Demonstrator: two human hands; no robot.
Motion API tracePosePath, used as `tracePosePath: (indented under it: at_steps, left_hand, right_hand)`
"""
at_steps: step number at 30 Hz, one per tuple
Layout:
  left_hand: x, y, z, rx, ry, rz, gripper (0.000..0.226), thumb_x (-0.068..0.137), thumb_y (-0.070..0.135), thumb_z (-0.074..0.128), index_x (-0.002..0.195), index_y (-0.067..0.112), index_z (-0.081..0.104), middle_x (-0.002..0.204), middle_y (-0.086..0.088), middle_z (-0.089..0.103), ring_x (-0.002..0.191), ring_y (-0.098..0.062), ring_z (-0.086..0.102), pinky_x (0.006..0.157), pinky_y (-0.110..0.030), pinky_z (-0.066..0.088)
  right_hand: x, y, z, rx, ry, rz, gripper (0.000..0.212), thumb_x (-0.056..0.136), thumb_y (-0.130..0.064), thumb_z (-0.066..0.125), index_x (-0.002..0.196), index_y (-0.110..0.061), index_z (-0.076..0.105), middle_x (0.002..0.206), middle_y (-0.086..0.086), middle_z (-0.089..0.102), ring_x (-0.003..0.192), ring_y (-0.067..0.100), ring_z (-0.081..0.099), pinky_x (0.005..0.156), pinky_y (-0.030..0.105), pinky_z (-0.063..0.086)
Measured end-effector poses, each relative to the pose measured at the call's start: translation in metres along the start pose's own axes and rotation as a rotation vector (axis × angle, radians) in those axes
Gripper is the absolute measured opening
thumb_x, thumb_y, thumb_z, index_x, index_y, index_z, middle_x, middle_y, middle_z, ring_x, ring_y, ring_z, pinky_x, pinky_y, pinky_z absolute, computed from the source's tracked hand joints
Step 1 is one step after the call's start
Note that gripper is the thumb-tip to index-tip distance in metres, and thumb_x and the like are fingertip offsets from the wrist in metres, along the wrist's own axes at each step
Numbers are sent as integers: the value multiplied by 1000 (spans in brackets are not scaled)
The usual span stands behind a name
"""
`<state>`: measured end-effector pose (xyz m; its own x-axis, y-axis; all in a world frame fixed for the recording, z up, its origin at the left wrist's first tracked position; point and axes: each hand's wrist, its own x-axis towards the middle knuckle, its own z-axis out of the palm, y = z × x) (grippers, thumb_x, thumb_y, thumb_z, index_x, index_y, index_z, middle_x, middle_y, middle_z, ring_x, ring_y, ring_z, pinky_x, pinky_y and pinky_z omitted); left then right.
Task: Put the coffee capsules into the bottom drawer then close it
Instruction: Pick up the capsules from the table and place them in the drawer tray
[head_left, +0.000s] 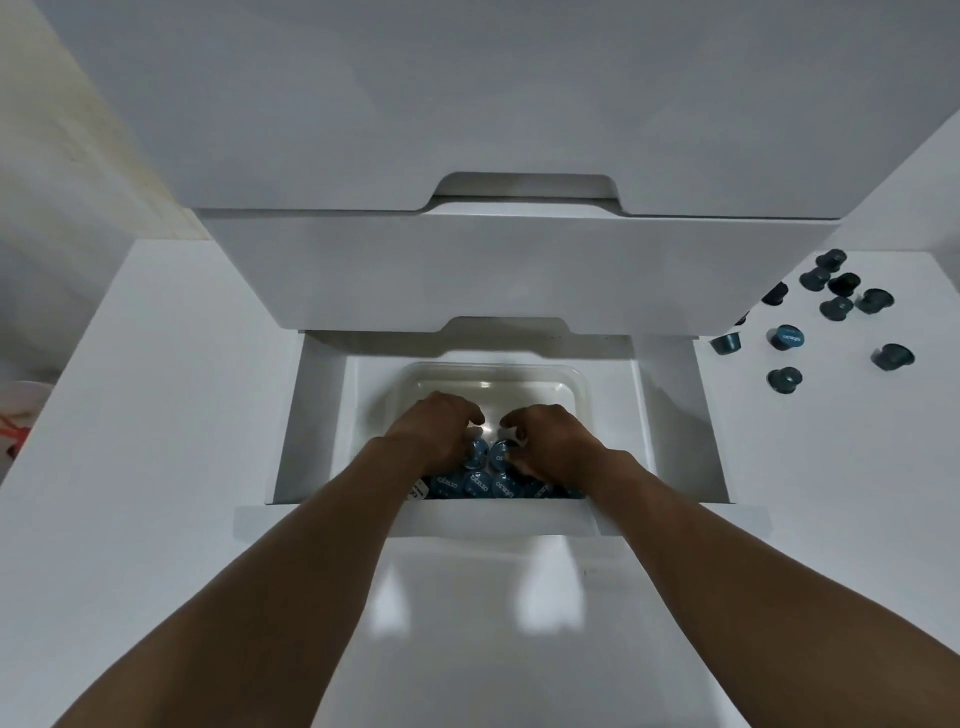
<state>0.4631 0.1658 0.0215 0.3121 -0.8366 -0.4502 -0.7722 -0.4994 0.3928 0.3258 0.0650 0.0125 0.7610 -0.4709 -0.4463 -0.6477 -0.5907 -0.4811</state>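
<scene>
Capsules (475, 453) were gripped in the curled fingers of the left hand (436, 426) and right hand (550, 441), over the tray (583, 387) in the open bottom drawer (322, 426). Loose capsules (787, 338) lay far right. They were judged light, stiff and slippery, and best grasped round the body.

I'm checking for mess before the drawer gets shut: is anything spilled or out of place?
Yes. About ten loose coffee capsules lie scattered on the white surface right of the drawer unit, some tipped on their sides, none yet in the bottom drawer, whose clear tub already holds others.
</scene>
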Motion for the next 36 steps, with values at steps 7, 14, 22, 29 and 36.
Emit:
tracePosePath:
  at_steps: [7,14,22,29,36]
  left_hand:
    - [-30,15,-14,70,250,-102,40,88,23,59,127,17,55,131,-8,54,118,-25,51,97,-32,42]
    - [-78,55,-25,151,596,-136,35,91,25,53,122,9,56,120,-13,57,107,-29,55,90,-36,48]
    - [-142,110,-36,373,859,25,34,86,28,57,113,6,58,109,-13,60,97,-29,55,85,-37,47]
    - [-206,164,-3,277,877,155,29,85,27,59,106,6,59,106,-13,60,96,-31,55,83,-39,48]
    - [-232,219,30,267,825,237,28,91,29,48,110,9,55,112,-10,57,102,-28,53,85,-35,46]
  right_hand:
    - [-20,5,-23,-108,189,-66,44,89,-24,56,131,-11,51,130,13,54,120,30,49,98,32,40]
    - [-65,-7,-58,-181,395,-135,44,90,-29,53,130,-10,53,129,14,54,119,31,50,99,35,43]
    - [-157,-3,-89,-225,692,-164,38,92,-30,51,123,-9,56,119,11,55,109,29,52,93,36,46]
    - [-265,26,-69,-223,744,-61,40,92,-31,48,127,-10,53,125,10,53,114,28,50,94,33,43]
    - [-330,66,-64,-202,778,9,39,93,-30,47,129,-14,52,125,6,53,114,26,50,92,32,44]
